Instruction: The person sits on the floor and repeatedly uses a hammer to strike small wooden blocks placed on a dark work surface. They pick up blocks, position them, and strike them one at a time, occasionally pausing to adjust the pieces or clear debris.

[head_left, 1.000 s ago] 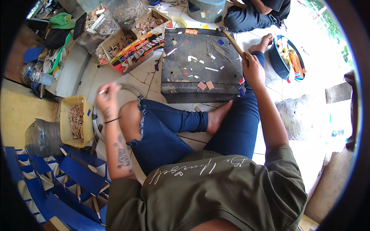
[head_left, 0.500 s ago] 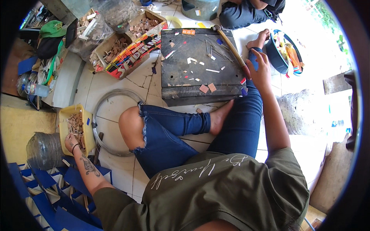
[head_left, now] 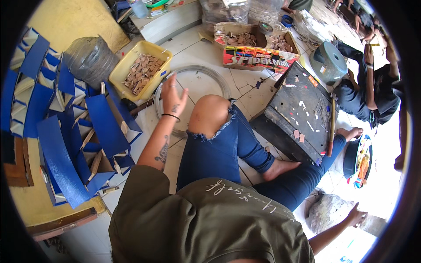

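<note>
My left hand (head_left: 173,94) hangs over the edge of a coil of grey wire (head_left: 206,70), thumb spread and fingers stretched out, with nothing visible in it. Beside it is a yellow plastic tub (head_left: 163,54) holding many small brown wooden pieces (head_left: 142,72). My right hand (head_left: 356,216) is out at the lower right, near a grey wrapped bundle (head_left: 326,212). Its fingers look apart, and I see nothing in them. A low black work block (head_left: 285,118) stands past my legs. On it lie a hammer (head_left: 332,127), two pinkish-brown squares (head_left: 299,136) and white scraps.
Blue-covered pieces with wooden slats (head_left: 83,140) are piled at my left, by a plastic-wrapped bundle (head_left: 91,61). A printed cardboard box (head_left: 258,57) of wooden pieces stands at the back. At right are a dark basin (head_left: 352,160), an upturned grey-green bucket (head_left: 326,63) and another person (head_left: 372,87).
The view has turned left. My left hand has come out of the yellow tub to above the wire coil. My right hand has moved from near the hammer out to my right side.
</note>
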Demonstrator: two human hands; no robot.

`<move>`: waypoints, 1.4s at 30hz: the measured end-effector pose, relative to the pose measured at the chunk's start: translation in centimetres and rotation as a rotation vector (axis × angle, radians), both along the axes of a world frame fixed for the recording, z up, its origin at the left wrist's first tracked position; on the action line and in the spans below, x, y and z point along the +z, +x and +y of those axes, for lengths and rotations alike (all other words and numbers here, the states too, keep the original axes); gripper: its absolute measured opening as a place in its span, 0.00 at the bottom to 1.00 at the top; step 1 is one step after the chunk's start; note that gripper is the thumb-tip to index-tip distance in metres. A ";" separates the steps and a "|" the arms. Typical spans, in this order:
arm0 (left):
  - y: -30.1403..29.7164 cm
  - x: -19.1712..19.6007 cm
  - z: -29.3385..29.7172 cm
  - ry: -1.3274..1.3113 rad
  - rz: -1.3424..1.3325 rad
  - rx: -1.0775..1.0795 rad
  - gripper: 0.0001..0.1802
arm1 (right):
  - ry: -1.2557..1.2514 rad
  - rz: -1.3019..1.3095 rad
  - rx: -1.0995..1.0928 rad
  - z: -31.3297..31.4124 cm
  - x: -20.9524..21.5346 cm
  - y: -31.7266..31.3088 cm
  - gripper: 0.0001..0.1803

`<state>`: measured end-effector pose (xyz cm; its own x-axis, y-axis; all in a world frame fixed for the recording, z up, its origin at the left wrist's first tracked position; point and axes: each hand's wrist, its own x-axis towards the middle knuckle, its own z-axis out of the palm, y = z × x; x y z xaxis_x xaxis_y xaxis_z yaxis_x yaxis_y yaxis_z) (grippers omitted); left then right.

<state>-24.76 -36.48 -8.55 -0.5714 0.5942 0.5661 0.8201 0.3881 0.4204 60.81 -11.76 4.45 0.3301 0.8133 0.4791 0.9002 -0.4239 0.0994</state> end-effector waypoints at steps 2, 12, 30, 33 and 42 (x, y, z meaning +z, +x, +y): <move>3.3 1.5 1.5 0.030 -0.018 -0.073 0.40 | -0.125 0.173 -0.108 0.1 -0.3 6.5 0.21; 19.2 11.0 10.2 0.334 0.015 -0.781 0.37 | -0.192 0.852 0.278 -10.3 -3.9 -0.5 0.07; 47.0 9.5 9.9 -0.007 0.717 -1.780 0.39 | -0.754 0.606 0.752 -22.2 1.9 -16.4 0.14; 46.9 9.2 9.5 -0.012 0.690 -1.817 0.38 | -1.047 0.322 0.448 -16.6 2.6 -13.0 0.15; 47.7 9.4 8.8 -0.011 0.664 -1.852 0.34 | -0.926 0.139 -0.174 -6.1 -3.0 -6.3 0.37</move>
<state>22.96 -27.67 0.81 0.9153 0.1152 0.3859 0.1527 -0.9859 -0.0680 54.56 -17.86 1.44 0.4882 0.7841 -0.3831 0.8607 -0.3599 0.3600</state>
